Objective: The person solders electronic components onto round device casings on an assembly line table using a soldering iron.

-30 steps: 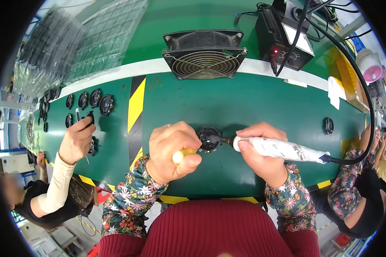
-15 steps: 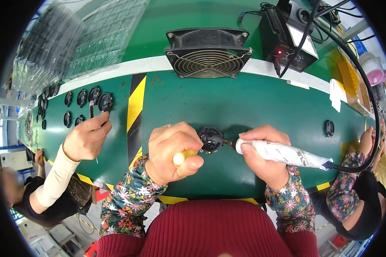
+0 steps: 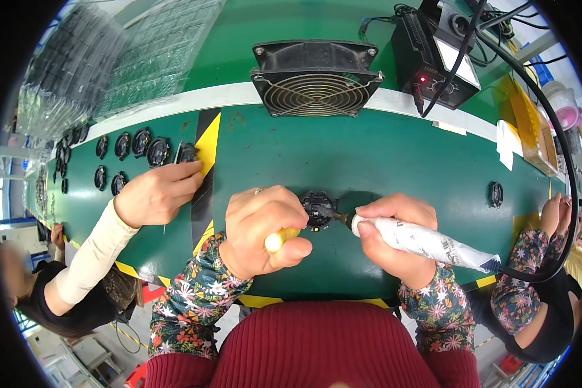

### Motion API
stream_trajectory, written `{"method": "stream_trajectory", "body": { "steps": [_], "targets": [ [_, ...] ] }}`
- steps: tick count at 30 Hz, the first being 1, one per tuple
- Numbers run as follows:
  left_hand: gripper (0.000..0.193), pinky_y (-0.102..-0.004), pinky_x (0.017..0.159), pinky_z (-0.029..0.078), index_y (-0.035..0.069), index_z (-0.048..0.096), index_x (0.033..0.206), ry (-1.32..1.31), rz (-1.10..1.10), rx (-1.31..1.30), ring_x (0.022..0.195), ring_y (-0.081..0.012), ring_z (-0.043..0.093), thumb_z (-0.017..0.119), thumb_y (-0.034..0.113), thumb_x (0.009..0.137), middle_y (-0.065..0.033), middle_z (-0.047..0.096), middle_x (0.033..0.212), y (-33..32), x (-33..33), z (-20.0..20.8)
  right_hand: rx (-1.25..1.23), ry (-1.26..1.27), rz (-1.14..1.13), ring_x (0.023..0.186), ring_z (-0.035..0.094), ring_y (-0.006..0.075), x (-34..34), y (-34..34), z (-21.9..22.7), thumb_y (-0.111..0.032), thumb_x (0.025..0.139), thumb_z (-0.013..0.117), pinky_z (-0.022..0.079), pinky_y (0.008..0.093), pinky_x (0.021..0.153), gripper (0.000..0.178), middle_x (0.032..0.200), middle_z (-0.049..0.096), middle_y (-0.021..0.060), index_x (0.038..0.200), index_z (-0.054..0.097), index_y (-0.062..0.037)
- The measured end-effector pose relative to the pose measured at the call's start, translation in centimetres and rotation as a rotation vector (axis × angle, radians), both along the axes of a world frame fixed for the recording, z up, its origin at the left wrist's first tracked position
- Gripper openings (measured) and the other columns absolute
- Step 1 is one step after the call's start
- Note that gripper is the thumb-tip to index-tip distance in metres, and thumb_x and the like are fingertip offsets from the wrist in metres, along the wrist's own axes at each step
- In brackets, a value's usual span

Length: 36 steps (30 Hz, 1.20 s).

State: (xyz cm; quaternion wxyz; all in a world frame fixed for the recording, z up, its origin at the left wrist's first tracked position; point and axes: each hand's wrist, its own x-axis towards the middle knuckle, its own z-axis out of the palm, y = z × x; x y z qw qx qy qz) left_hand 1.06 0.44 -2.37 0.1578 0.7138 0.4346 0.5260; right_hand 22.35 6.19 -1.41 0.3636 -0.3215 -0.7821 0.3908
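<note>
A round black plastic part [image 3: 318, 205] lies on the green work surface between my hands. My left hand [image 3: 257, 218] is closed around a yellow rod-like handle [image 3: 281, 239], its pale end facing up. The knuckles are beside the black part, and whatever the handle leads to is hidden by the fingers. In my right hand [image 3: 398, 258] is a soldering iron [image 3: 427, 242] wrapped in white printed material. Its dark tip reaches the right side of the black part; whether it touches cannot be made out.
A black fan [image 3: 317, 81] with a wire guard stands behind. Right of it sits a black control box [image 3: 433, 64], and a thick cable [image 3: 566, 194] loops down to the iron. At left, a co-worker's hand [image 3: 158, 194] holds a black part near several similar parts [image 3: 158, 152]. Another part [image 3: 495, 194] lies right.
The co-worker's hand at left has moved right, taking a black part to the striped tape. The soldering iron has shifted slightly left and its cable hangs lower. My left hand is nearly unchanged.
</note>
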Motion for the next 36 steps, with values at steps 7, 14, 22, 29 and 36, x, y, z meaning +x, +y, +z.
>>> {"method": "stream_trajectory", "body": {
  "steps": [7, 14, 22, 29, 36],
  "targets": [
    [0.033, -0.0279, 0.043, 0.038, 0.007, 0.054, 0.07, -0.01, 0.03, 0.018, 0.048, -0.0177, 0.052, 0.065, 0.036, 0.083, -0.0044, 0.057, 0.066, 0.2, 0.14, -0.14, 0.058, 0.046, -0.044, 0.056, 0.062, 0.0178, -0.25, -0.08, 0.1, -0.005, 0.069, 0.071, 0.048, 0.0278, 0.052, 0.01, 0.069, 0.065, 0.0069, 0.076, 0.064, -0.0036],
    [0.032, -0.0274, 0.042, 0.037, 0.008, 0.053, 0.069, -0.012, 0.053, 0.036, 0.047, -0.017, 0.051, 0.066, 0.035, 0.082, -0.004, 0.055, 0.064, 0.23, 0.26, -0.26, 0.011, 0.072, -0.055, 0.058, 0.063, 0.0151, 0.26, -0.04, 0.38, -0.005, 0.07, 0.071, 0.048, 0.0252, 0.054, 0.011, 0.069, 0.066, 0.0062, 0.078, 0.065, -0.0031],
    [0.032, -0.0276, 0.042, 0.037, 0.009, 0.053, 0.069, -0.021, 0.062, 0.034, 0.047, -0.0171, 0.05, 0.066, 0.036, 0.082, -0.0033, 0.055, 0.064, 0.17, 0.31, -0.42, 0.052, 0.046, -0.053, 0.058, 0.063, 0.0148, 0.11, 0.09, 0.2, -0.005, 0.07, 0.071, 0.048, 0.025, 0.053, 0.011, 0.067, 0.066, 0.006, 0.078, 0.064, -0.0026],
    [0.033, -0.0274, 0.042, 0.034, 0.01, 0.052, 0.069, -0.01, 0.073, 0.023, 0.047, -0.0165, 0.05, 0.067, 0.037, 0.081, -0.002, 0.055, 0.064, 0.15, 0.29, -0.52, 0.013, 0.043, -0.051, 0.058, 0.064, 0.0152, 0.06, 0.1, 0.25, -0.005, 0.07, 0.071, 0.048, 0.0251, 0.054, 0.011, 0.067, 0.066, 0.0061, 0.078, 0.064, -0.0026],
    [0.033, -0.0276, 0.042, 0.034, 0.011, 0.052, 0.069, -0.001, 0.078, 0.032, 0.047, -0.0165, 0.048, 0.067, 0.037, 0.081, -0.0017, 0.054, 0.064, 0.15, 0.29, -0.49, 0.029, 0.016, -0.051, 0.058, 0.064, 0.0151, 0.03, 0.07, 0.42, -0.007, 0.071, 0.071, 0.048, 0.025, 0.054, 0.011, 0.067, 0.066, 0.0059, 0.078, 0.064, -0.0026]
  ]
}}
